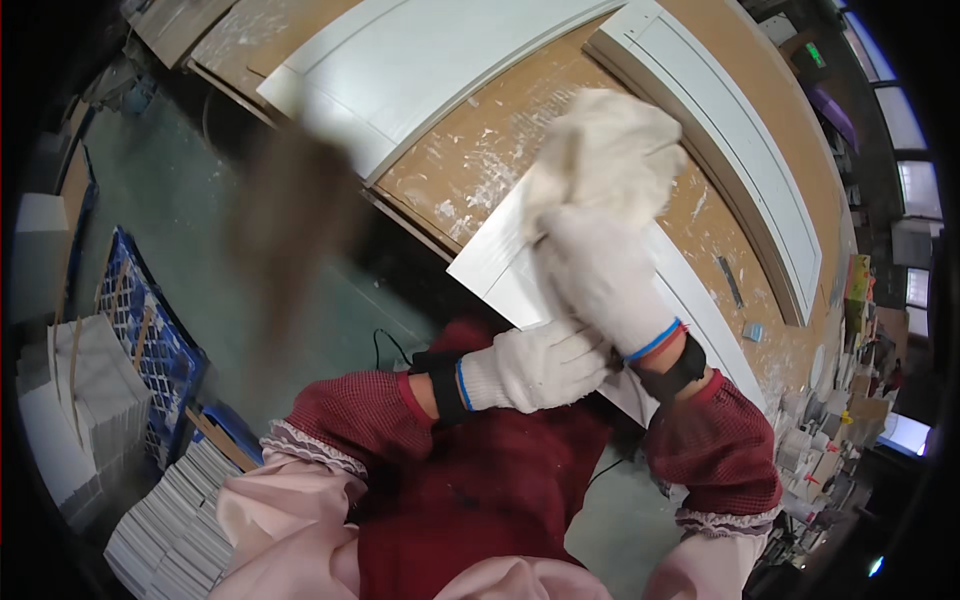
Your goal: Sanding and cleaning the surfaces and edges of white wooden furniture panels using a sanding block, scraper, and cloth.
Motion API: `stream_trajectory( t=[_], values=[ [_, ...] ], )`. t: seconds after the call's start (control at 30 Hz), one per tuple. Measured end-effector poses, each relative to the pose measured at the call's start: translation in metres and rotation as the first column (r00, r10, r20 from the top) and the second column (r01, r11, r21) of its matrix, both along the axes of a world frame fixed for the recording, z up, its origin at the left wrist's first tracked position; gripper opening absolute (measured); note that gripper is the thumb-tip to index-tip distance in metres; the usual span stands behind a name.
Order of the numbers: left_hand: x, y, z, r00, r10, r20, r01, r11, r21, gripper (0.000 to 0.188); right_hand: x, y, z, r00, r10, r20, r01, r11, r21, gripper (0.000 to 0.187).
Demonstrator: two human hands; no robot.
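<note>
My right hand, in a white knit glove with a blue and red cuff, is closed on a bunched cream cloth. The cloth is over a white panel that lies across the near edge of the workbench. My left hand, gloved the same way, is beside my right wrist at the panel's near edge. Its fingers are curled in, and whatever they grip is hidden. Part of the panel is covered by my hands and the cloth.
The brown workbench is spattered with white. On it are a large white panel, a long white piece, a grey strip and a small blue block. A blurred brown shape hangs close by. Blue pallets stand left.
</note>
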State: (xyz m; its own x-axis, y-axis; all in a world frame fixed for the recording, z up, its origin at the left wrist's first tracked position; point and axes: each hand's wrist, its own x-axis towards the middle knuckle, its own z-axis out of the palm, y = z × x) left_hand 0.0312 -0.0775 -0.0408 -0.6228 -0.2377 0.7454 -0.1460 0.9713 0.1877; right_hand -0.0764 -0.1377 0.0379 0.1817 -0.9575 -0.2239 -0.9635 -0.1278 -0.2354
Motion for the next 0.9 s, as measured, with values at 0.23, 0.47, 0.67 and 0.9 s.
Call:
stream_trajectory(
  t=[0.23,0.47,0.67,0.9],
  values=[
    [-0.002,0.014,-0.012,0.997,-0.027,-0.072,0.045,0.964,0.261,0.022,0.007,0.011,0.013,0.983,0.032,0.179,-0.060,0.986,0.154,0.017],
    [-0.004,0.019,-0.013,0.993,0.079,-0.086,-0.046,0.939,0.342,0.022,0.003,0.014,0.003,0.979,0.179,0.093,-0.175,0.983,-0.057,0.017],
    [-0.010,0.012,-0.017,0.990,0.048,-0.133,-0.034,0.994,0.107,0.015,0.005,-0.001,0.001,0.986,-0.136,0.099,0.121,0.982,0.142,0.016],
    [-0.010,0.015,-0.018,0.988,0.061,-0.145,-0.035,0.984,0.174,0.015,0.007,-0.007,0.005,0.979,-0.190,0.067,0.184,0.979,0.093,0.019]
  ],
)
